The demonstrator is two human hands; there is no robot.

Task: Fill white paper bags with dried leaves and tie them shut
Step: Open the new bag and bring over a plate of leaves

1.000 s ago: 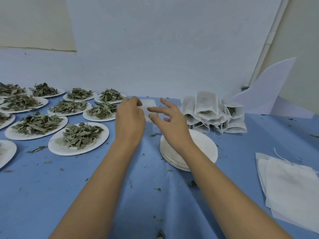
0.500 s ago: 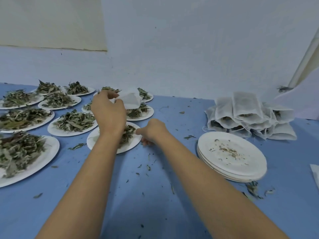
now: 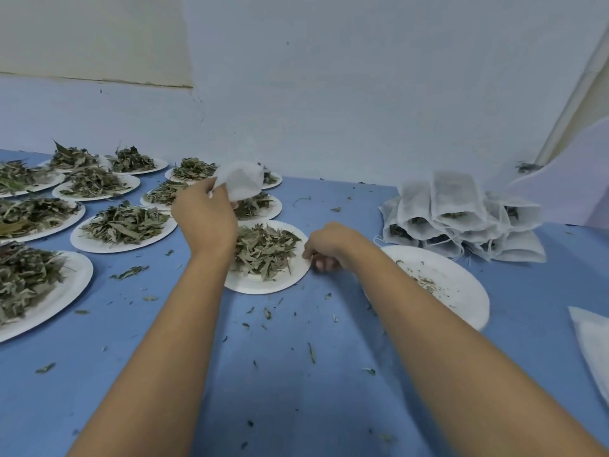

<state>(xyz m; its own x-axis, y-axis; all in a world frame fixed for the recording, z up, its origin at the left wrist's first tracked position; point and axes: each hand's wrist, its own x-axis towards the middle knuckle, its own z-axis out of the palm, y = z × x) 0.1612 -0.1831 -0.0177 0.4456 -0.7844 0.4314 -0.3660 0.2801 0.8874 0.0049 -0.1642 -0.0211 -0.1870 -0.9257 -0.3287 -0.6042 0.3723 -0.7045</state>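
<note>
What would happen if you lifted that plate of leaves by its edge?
The plate looks thin, like paper, so it would probably bend. The leaves are piled loose and dry, so some would likely slide off.

Makeshift herb-packing workspace: blue-covered table (image 3: 280, 390) against bare pale wall (image 3: 362, 94), rows of paper plates (image 3: 115, 248) heaped with dried leaves (image 3: 127, 224), pile of filled bags (image 3: 456, 206).

a blue-covered table (image 3: 296, 407) carried many white plates (image 3: 122, 248) heaped with dried leaves (image 3: 125, 222) across its left side, with one more plate (image 3: 260, 286) near the middle. to the right lay a stack of empty plates (image 3: 461, 291), a pile of filled bags (image 3: 461, 219) beyond it, flat empty bags (image 3: 590, 338) at the right edge, and leaf crumbs (image 3: 311, 352) scattered about.
</note>
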